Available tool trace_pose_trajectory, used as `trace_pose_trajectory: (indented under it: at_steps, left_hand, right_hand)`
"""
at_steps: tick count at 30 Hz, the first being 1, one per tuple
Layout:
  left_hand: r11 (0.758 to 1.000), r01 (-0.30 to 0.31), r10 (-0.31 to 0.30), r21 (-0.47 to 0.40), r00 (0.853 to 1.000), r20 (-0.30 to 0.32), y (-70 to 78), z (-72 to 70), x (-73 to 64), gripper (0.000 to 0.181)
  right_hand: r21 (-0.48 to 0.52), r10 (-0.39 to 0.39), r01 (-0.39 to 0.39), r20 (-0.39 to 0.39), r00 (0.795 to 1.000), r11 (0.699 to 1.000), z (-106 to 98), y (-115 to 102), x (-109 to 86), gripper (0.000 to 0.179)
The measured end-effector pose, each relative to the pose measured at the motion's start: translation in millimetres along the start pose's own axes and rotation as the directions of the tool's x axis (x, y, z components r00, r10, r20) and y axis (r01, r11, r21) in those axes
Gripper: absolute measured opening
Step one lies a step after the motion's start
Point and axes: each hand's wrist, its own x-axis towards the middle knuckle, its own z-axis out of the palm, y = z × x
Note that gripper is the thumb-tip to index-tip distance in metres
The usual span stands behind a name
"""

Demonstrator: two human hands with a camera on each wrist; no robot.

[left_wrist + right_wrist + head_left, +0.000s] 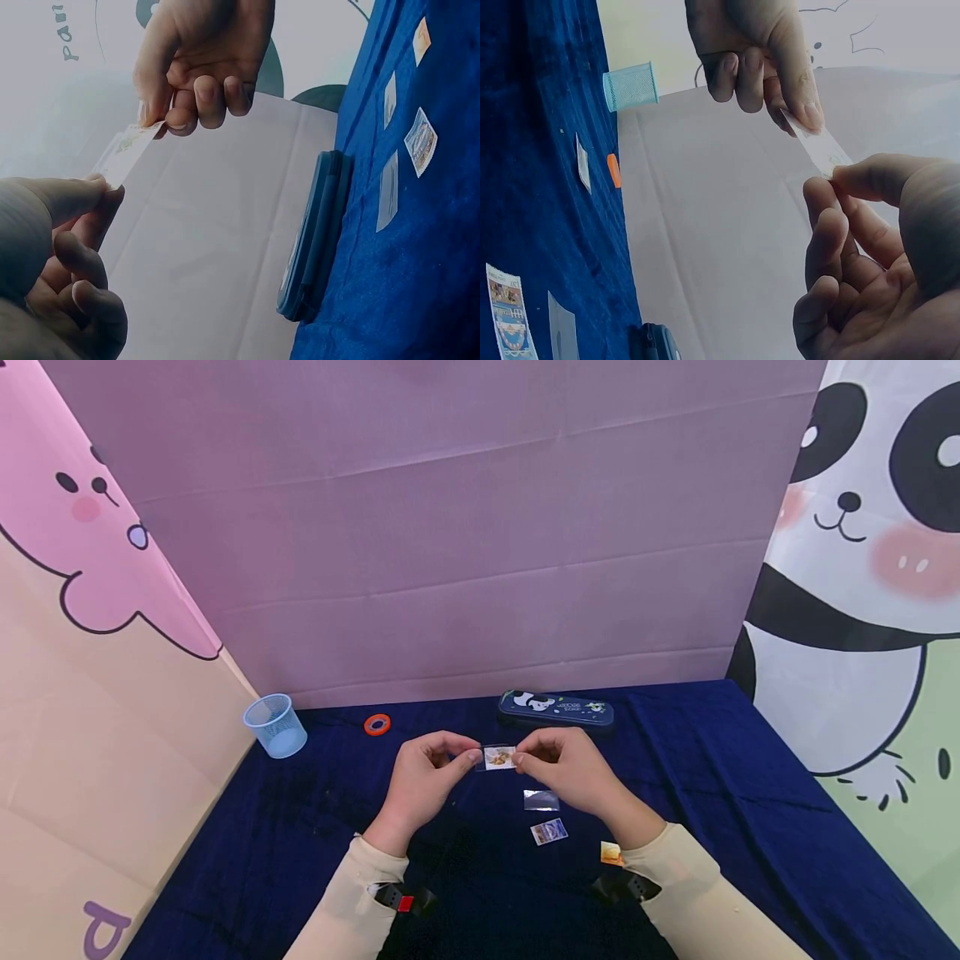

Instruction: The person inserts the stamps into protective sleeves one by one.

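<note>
A mauve cloth backdrop (480, 543) stands at the far side of a desk draped in dark blue cloth (262, 852). Against it, right of centre, lies a dark blue oblong pencil case with a panda print (557, 710); at the far left is a pale blue mesh cup (273, 725). Between the cup and the case rests a flat red-orange ring (367, 727).

Both hands grasp one thing: the left hand (426, 783) pinches its left end and the right hand (576, 774) its right end, thumb against fingers. It is a small white rectangular paper piece with a printed picture (498, 757), held above the desk, near side of the pencil case. Below it lie a shiny clear packet (542, 800), a blue printed stamp (549, 832) and an orange-yellow piece (611, 853) beside the right sleeve.

Handling it well probably calls for a light, even pinch at the ends only — fingertips off the print, no pull that might crease it. A clear margin, perhaps film, shows at its left edge; whether the paper sits inside it I cannot tell.

The long axis runs left to right, hand to hand, the printed face turned toward the person; which way up the picture stands is too small to tell.
</note>
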Motion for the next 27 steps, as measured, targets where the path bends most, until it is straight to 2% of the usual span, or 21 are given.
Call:
trace_pose_trajectory:
  at_steps: [8,27]
  left_hand:
    - [1.000,0.012,-0.012,0.008,1.000,-0.001,0.8,-0.5,0.0,0.007]
    - [0.999,0.026,-0.026,0.022,0.999,0.030,0.5,-0.5,-0.3,0.007]
  right_hand:
    - [0.000,0.006,-0.006,-0.007,1.000,1.000,-1.9,0.5,-0.5,0.007]
    - [-0.001,0.004,-0.004,0.067,0.998,1.000,-0.2,3.3,0.0,0.011]
